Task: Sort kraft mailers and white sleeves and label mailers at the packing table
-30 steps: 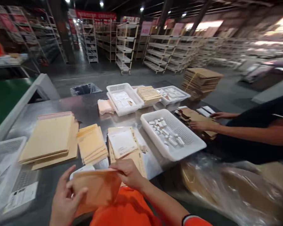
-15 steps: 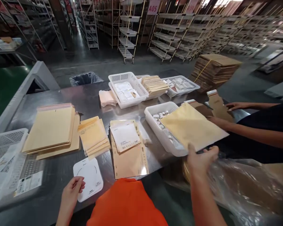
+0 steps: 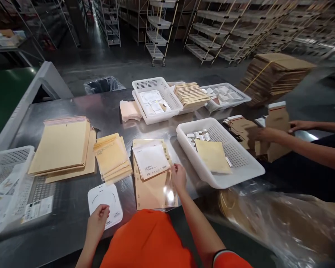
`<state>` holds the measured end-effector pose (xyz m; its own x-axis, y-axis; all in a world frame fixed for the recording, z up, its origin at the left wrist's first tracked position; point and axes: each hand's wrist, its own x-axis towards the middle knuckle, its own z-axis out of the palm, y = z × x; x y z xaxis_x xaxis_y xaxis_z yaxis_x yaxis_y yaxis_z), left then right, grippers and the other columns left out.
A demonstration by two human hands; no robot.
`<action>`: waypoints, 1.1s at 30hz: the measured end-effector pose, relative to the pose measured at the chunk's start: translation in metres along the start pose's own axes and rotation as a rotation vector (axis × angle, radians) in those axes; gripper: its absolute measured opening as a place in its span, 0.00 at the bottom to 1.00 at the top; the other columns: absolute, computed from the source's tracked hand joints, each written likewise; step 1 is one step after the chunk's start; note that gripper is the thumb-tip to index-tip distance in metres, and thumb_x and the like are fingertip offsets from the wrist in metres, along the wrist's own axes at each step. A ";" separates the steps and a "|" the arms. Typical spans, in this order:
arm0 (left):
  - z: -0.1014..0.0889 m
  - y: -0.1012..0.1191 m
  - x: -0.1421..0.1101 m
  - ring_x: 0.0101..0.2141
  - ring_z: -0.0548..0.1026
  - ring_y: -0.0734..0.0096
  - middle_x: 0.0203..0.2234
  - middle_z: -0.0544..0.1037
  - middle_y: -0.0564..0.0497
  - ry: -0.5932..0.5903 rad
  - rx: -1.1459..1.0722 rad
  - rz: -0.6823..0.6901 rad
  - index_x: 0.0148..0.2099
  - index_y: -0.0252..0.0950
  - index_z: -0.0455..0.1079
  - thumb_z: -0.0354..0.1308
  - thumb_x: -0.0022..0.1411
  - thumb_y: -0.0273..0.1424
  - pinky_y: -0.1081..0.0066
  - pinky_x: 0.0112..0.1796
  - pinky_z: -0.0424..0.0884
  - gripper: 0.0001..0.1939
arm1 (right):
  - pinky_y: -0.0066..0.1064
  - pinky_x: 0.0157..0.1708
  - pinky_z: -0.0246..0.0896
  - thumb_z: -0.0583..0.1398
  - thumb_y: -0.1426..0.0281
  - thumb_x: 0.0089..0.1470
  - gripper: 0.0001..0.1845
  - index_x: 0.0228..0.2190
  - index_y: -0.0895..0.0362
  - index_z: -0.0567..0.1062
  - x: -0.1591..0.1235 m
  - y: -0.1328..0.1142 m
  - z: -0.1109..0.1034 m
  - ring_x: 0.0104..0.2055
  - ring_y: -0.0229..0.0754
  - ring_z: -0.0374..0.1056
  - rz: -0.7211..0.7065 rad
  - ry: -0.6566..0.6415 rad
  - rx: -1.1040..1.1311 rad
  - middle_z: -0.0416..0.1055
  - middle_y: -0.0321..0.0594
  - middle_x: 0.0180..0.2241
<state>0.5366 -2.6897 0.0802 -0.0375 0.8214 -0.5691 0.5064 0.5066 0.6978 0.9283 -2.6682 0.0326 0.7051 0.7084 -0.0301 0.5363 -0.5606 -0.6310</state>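
1. I find the left hand (image 3: pixel 97 219) curled on a white square card (image 3: pixel 111 199) near the edge of the steel table (image 3: pixel 106 108); grip unconfirmed.
2. The right hand (image 3: pixel 179 178) touches glossy film on a kraft envelope stack (image 3: pixel 153 195), placed within direct reach; I cannot confirm a grasp.
3. A yellow envelope (image 3: pixel 212 156) lies in a white tray (image 3: pixel 241 169), beside that stack.

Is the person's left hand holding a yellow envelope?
No, the left hand is on a white square card, and no envelope is in it.
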 end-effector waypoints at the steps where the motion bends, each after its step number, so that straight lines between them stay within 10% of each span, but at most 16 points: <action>1: 0.001 -0.003 0.003 0.33 0.79 0.56 0.26 0.79 0.46 -0.003 0.022 0.012 0.33 0.39 0.70 0.51 0.47 0.53 0.64 0.33 0.73 0.23 | 0.42 0.49 0.59 0.54 0.56 0.54 0.23 0.44 0.60 0.73 0.002 -0.003 0.003 0.48 0.53 0.65 -0.024 -0.010 0.011 0.69 0.53 0.44; 5: 0.009 -0.012 0.022 0.31 0.79 0.60 0.26 0.79 0.47 -0.025 0.182 0.086 0.32 0.39 0.68 0.47 0.54 0.47 0.66 0.33 0.72 0.17 | 0.41 0.45 0.60 0.65 0.53 0.39 0.27 0.38 0.57 0.75 0.013 -0.014 0.013 0.43 0.52 0.64 -0.037 -0.048 0.068 0.70 0.48 0.39; 15: 0.004 0.031 0.101 0.49 0.75 0.50 0.46 0.78 0.35 0.216 0.561 0.192 0.46 0.30 0.72 0.45 0.65 0.30 0.57 0.47 0.70 0.16 | 0.36 0.35 0.60 0.59 0.53 0.39 0.17 0.26 0.53 0.69 0.018 -0.012 -0.016 0.31 0.44 0.64 0.169 0.046 0.430 0.68 0.37 0.25; 22: 0.022 0.069 0.159 0.66 0.56 0.50 0.63 0.65 0.37 0.233 0.683 0.300 0.63 0.31 0.62 0.58 0.57 0.23 0.54 0.64 0.53 0.30 | 0.33 0.23 0.66 0.68 0.62 0.27 0.28 0.36 0.53 0.70 -0.014 -0.012 -0.033 0.27 0.45 0.71 0.508 -0.301 0.773 0.75 0.36 0.26; 28: 0.005 0.014 0.101 0.61 0.61 0.41 0.60 0.62 0.27 0.490 0.648 -0.043 0.66 0.22 0.50 0.52 0.64 0.40 0.54 0.57 0.63 0.35 | 0.37 0.30 0.71 0.73 0.59 0.29 0.27 0.34 0.56 0.77 -0.047 0.006 -0.035 0.31 0.50 0.75 0.657 -0.491 0.828 0.80 0.42 0.30; 33: 0.013 -0.044 0.043 0.49 0.69 0.27 0.51 0.67 0.21 0.500 0.604 -0.359 0.59 0.19 0.58 0.66 0.48 0.49 0.44 0.42 0.71 0.47 | 0.47 0.43 0.72 0.73 0.56 0.32 0.27 0.35 0.54 0.78 -0.079 -0.001 -0.020 0.37 0.54 0.77 0.556 -0.604 0.912 0.81 0.42 0.34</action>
<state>0.5240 -2.6806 0.0194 -0.5857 0.7292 -0.3539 0.7575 0.6478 0.0813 0.8818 -2.7324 0.0512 0.2765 0.6896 -0.6693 -0.4604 -0.5163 -0.7221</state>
